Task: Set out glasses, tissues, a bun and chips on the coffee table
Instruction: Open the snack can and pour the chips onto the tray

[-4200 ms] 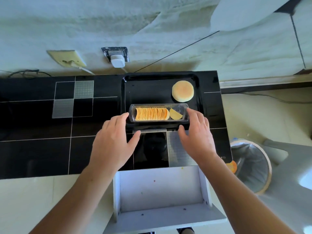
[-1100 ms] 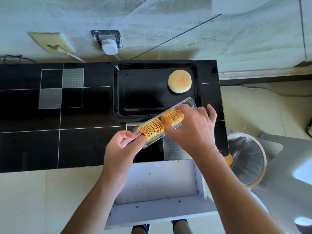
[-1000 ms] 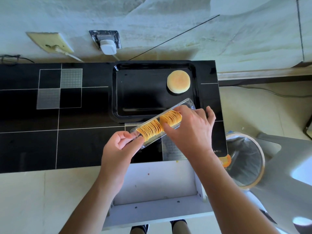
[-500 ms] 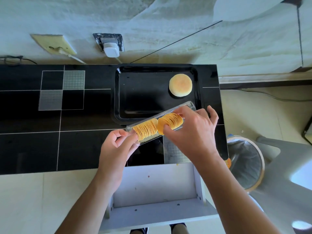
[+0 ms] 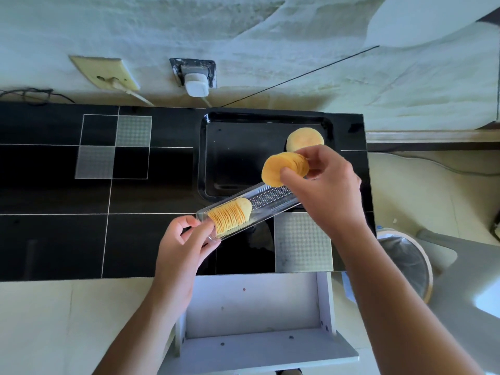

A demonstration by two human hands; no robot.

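A clear plastic chip tray (image 5: 273,203) lies slanted above the black coffee table (image 5: 54,190). My left hand (image 5: 184,244) pinches its near left end, where a short stack of chips (image 5: 230,216) still sits. My right hand (image 5: 324,185) grips a second stack of chips (image 5: 284,167), lifted out of the tray and held over the black serving tray (image 5: 238,158). A round bun (image 5: 304,138) lies in the serving tray's far right corner, partly hidden behind the lifted chips.
A white stool or shelf unit (image 5: 254,320) stands against the table's near edge. A lined waste bin (image 5: 405,263) is on the floor at the right. Wall sockets with a white plug (image 5: 196,87) sit behind the table.
My right hand has lifted half of the chips out of the clear tray and up over the serving tray. My left hand keeps its hold on the tray's end.
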